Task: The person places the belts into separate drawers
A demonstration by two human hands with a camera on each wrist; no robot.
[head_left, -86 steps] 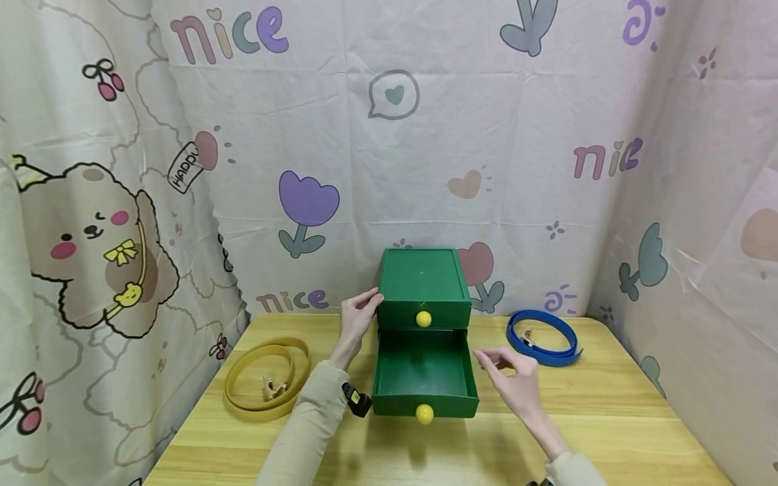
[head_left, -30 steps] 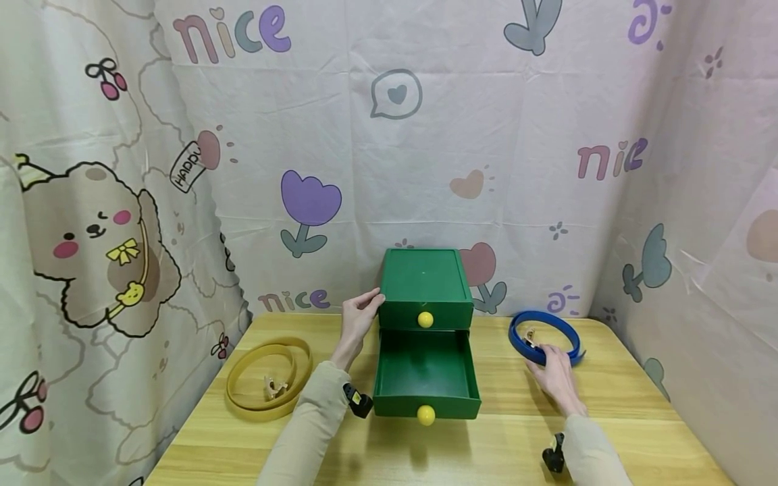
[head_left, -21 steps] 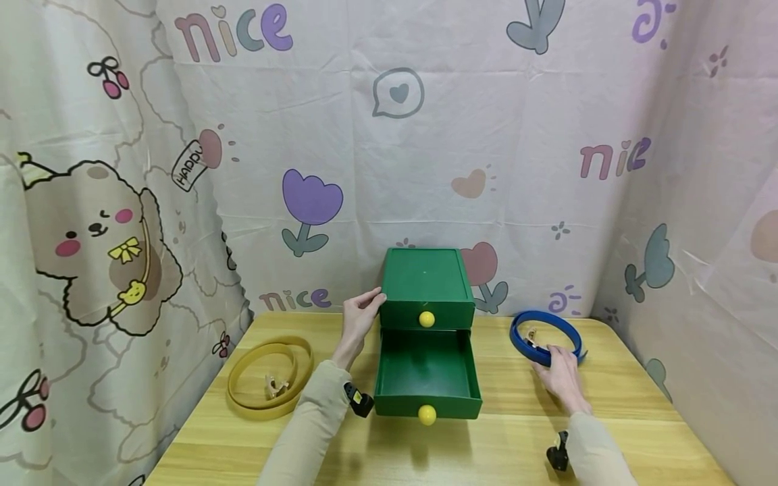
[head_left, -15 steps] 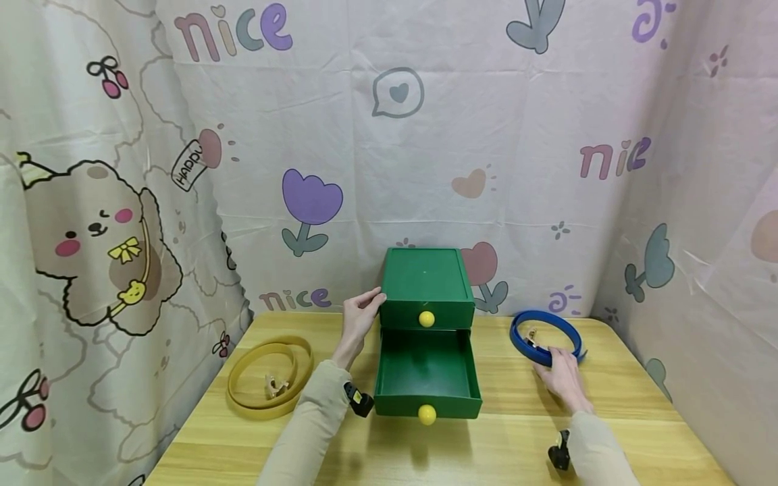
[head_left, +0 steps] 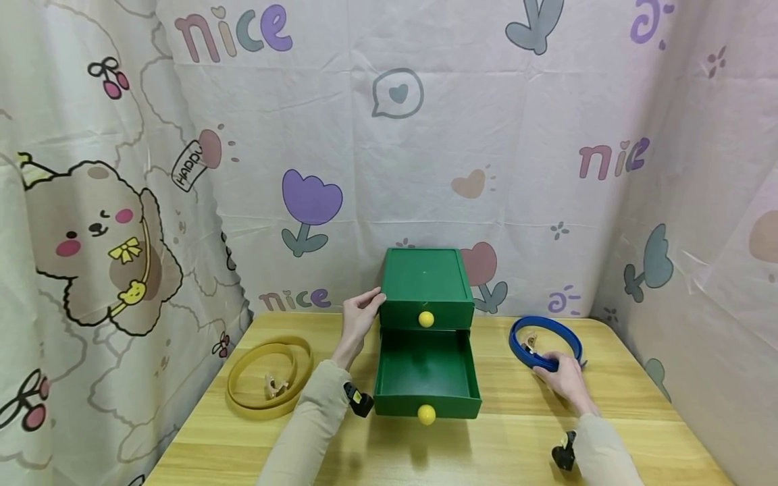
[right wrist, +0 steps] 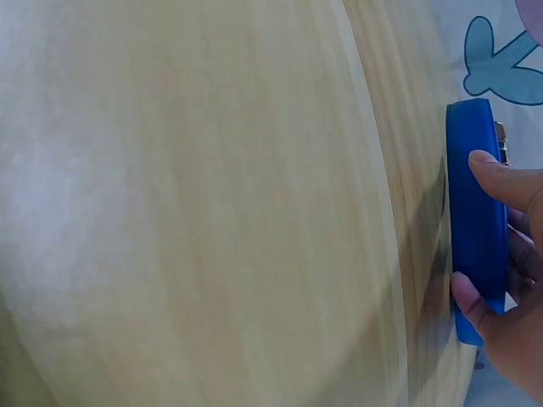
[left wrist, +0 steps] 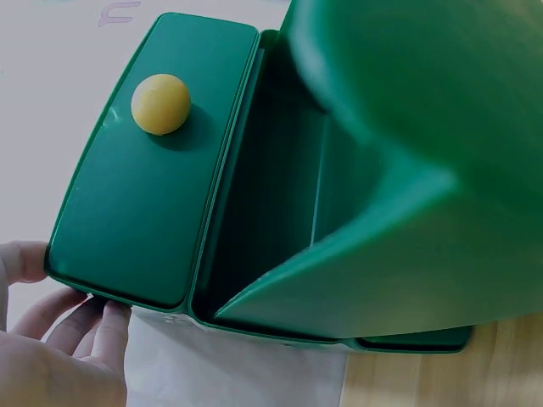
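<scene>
Blue belt (right wrist: 475, 227) is pinched by outstretched right hand (head_left: 565, 378), left hand (head_left: 357, 320) gripping green cabinet (head_left: 425, 275).

Drawer unit (head_left: 425, 275) mid-frame on table (head_left: 510, 435), curtain (head_left: 413, 152) behind, lower drawer (head_left: 395, 406) jutting out toward frame bottom. One belt (head_left: 264, 410) lower left on table, second belt (head_left: 530, 360) right of unit in right hand (head_left: 568, 379); left hand (head_left: 357, 320) at unit's left side.
</scene>
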